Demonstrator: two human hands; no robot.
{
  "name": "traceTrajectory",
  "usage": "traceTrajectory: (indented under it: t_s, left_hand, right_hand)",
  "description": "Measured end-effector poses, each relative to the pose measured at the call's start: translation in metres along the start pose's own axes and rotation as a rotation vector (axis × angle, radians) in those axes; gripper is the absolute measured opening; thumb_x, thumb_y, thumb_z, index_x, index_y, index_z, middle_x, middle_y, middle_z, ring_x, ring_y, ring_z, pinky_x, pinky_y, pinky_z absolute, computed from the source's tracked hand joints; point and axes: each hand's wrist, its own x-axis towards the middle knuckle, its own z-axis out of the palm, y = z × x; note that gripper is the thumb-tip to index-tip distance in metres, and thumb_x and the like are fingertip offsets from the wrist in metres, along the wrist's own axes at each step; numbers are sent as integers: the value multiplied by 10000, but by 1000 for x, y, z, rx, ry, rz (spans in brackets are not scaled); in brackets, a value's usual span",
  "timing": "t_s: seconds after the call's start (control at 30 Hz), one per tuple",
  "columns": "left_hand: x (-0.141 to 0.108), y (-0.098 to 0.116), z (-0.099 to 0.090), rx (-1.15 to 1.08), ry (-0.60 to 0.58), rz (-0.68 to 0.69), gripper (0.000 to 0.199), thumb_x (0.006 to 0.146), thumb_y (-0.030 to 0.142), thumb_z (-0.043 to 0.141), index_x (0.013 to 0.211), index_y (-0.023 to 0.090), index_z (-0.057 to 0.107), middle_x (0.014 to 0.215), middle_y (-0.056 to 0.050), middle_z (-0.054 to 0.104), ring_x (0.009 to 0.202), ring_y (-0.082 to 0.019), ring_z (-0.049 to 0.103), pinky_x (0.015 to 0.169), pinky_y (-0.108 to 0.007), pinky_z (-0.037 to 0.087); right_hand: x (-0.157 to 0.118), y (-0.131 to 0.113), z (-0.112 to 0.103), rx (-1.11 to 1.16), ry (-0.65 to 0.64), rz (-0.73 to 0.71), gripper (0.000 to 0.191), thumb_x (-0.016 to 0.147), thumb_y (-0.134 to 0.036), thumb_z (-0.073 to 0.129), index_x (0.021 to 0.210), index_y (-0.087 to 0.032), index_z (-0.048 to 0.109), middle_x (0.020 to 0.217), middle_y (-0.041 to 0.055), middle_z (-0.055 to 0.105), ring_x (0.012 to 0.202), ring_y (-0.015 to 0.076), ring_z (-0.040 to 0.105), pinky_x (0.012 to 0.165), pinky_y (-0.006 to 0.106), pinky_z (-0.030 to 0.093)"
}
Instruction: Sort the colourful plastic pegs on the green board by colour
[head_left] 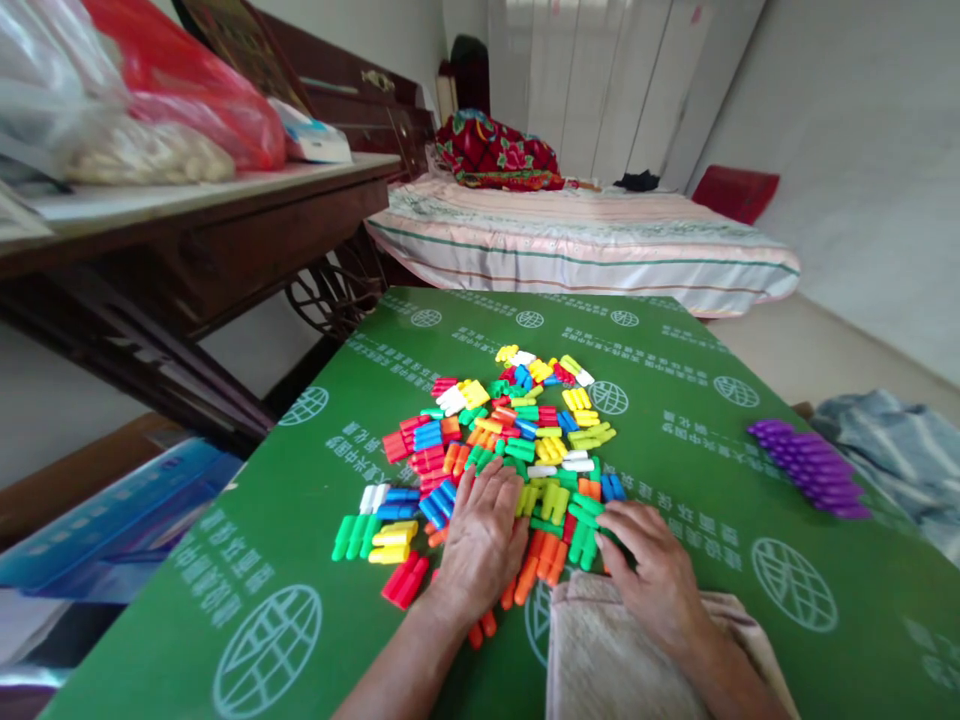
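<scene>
Our left hand (pixel 484 540) lies flat, grip wide, on the pegs (pixel 510 440); right hand (pixel 649 565), fingers curled, touches green pegs (pixel 583 530) lower centre.

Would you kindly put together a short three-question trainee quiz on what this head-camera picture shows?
1. True or false: the left hand lies flat on the pile of coloured pegs.
2. Which colour is the separate row of pegs at the right? A purple, B white, C orange.
3. What lies under the right hand wrist?

Key: 1 true; 2 A; 3 a beige towel on the green board.
</scene>
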Motion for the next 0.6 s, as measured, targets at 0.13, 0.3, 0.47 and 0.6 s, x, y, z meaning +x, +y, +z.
traceTrajectory:
  t_s: [0.13,0.3,0.47,0.6]
  left_hand:
    - [2,-2,-1,-38,55,41,270,816,137,538,1084,166,515,1099,-85,654,1124,-280,583,987,-558,504]
    - [1,-7,-2,-75,184,71,178,869,166,521,1047,173,523,1030,-71,656,944,-222,639,806,-370,589]
    - [-1,-7,0,-126,275,38,272,909,211,496,1176,160,509,1109,-83,637,1020,-177,635,868,-266,567]
    - [0,-10,-1,-187,305,-36,275,904,211,508,1176,169,525,1127,-80,632,1059,-169,625,926,-268,548]
  right_hand:
    - [2,-3,1,-13,-8,14,200,882,-141,494,967,-211,662,1019,56,690,958,199,614,852,354,526]
    - [7,-10,2,-48,-41,18,221,893,-140,472,937,-220,673,1022,55,697,973,194,619,862,339,531]
    - [12,-18,7,-66,-100,-4,221,895,-164,488,952,-209,696,1083,66,697,1025,199,622,913,338,522]
    - [20,-27,11,-72,-180,12,227,876,-154,504,968,-197,706,1115,79,691,1070,217,609,948,355,512]
